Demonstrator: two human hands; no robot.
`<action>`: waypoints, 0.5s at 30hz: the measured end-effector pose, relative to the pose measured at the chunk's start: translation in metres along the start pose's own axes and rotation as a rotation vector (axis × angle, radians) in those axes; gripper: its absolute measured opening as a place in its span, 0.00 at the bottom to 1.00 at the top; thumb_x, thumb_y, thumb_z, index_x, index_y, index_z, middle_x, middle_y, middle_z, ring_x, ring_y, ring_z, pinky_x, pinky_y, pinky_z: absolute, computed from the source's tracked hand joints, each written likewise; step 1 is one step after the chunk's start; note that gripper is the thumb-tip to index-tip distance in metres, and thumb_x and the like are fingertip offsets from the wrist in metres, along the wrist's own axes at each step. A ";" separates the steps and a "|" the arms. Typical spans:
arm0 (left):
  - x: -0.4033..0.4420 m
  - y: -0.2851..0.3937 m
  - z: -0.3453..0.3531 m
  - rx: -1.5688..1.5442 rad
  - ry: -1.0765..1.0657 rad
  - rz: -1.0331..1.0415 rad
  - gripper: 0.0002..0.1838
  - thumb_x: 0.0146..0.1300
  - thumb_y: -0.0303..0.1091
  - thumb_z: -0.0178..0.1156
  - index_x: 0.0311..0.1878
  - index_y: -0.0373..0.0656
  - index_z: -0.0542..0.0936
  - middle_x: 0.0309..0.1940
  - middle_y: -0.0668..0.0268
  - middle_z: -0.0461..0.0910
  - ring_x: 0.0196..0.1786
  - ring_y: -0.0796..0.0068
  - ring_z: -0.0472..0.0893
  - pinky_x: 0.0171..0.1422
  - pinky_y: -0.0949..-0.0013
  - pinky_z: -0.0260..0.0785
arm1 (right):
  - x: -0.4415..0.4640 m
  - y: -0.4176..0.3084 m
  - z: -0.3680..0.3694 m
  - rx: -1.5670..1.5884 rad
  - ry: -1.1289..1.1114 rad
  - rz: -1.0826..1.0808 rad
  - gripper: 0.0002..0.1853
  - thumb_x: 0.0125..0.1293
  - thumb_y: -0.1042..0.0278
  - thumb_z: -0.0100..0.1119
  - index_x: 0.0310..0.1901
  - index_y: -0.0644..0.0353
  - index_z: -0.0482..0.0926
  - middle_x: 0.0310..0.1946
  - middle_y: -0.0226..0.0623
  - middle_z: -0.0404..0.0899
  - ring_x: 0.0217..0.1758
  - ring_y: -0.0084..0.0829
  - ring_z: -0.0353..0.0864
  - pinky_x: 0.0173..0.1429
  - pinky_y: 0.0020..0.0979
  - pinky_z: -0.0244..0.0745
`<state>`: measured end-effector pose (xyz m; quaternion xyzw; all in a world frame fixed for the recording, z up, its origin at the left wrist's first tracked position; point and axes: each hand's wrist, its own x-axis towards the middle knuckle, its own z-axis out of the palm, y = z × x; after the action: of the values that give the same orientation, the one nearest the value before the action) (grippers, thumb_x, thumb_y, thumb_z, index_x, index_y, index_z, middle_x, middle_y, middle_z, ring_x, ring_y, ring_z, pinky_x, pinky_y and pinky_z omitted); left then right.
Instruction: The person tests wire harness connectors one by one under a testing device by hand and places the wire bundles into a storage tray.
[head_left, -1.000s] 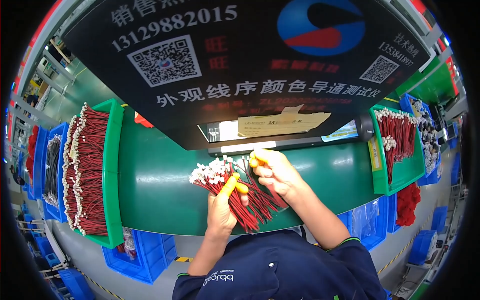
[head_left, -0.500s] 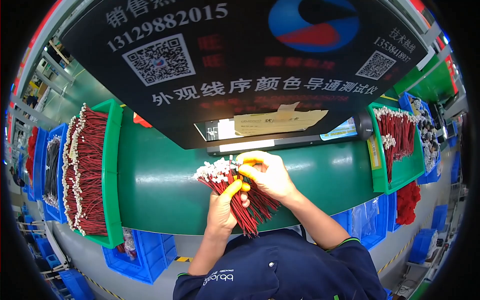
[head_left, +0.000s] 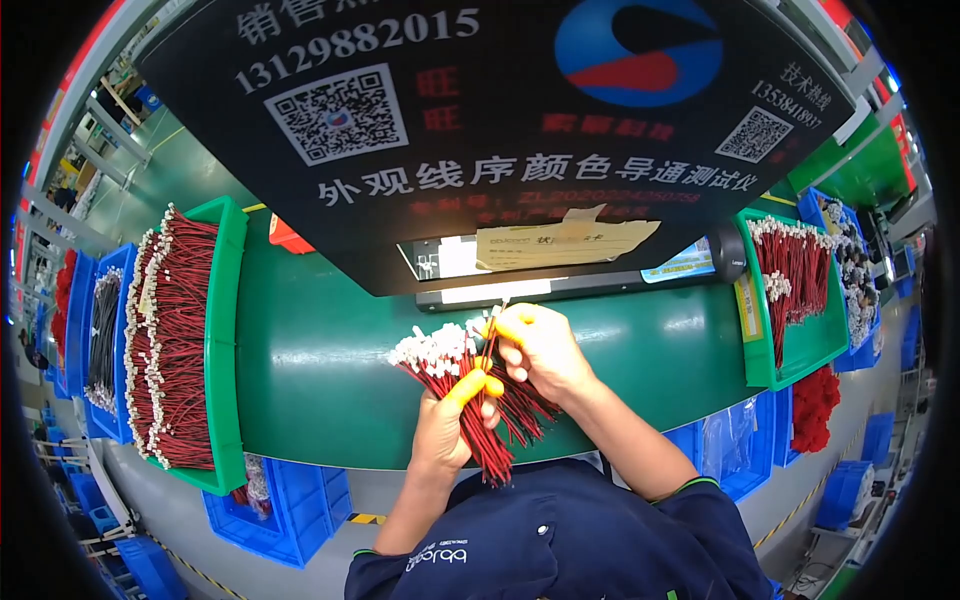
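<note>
A thick bundle of red and black wire harnesses (head_left: 488, 447) with white connectors (head_left: 436, 350) is gripped in my left hand (head_left: 446, 424), its yellow-covered thumb and finger wrapped round the wires. The connectors fan out at the top; the loose ends hang toward my body. My right hand (head_left: 550, 352), also with yellow finger covers, pinches one wire harness near its white connector, just right of the bundle's top. Part of that wire runs down into the bundle and is hidden by my fingers. Both hands are above the green tabletop (head_left: 320, 390).
A green bin (head_left: 228, 340) packed with similar harnesses stands at the left. Another green bin (head_left: 812, 352) at the right holds more. A black test machine panel (head_left: 480, 120) overhangs the table's back. Blue crates (head_left: 300, 512) sit below the front edge.
My right hand has moved slightly up and right, and the pinched wire is now drawn apart from the other connectors. My left hand keeps its hold. The head view has shifted slightly.
</note>
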<state>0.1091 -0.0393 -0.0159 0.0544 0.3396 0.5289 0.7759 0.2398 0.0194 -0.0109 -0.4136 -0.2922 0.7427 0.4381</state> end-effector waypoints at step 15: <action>-0.035 0.017 -0.049 -0.026 0.065 0.223 0.08 0.58 0.32 0.49 0.38 0.41 0.74 0.21 0.62 0.73 0.19 0.76 0.66 0.20 0.74 0.56 | 0.011 -0.007 -0.009 0.409 -0.025 0.263 0.08 0.61 0.66 0.48 0.31 0.62 0.68 0.24 0.32 0.71 0.13 0.13 0.59 0.11 0.15 0.51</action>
<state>0.0597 -0.0755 -0.0289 0.0644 0.3495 0.6177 0.7015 0.2473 0.0331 -0.0140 -0.3416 -0.0846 0.8421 0.4087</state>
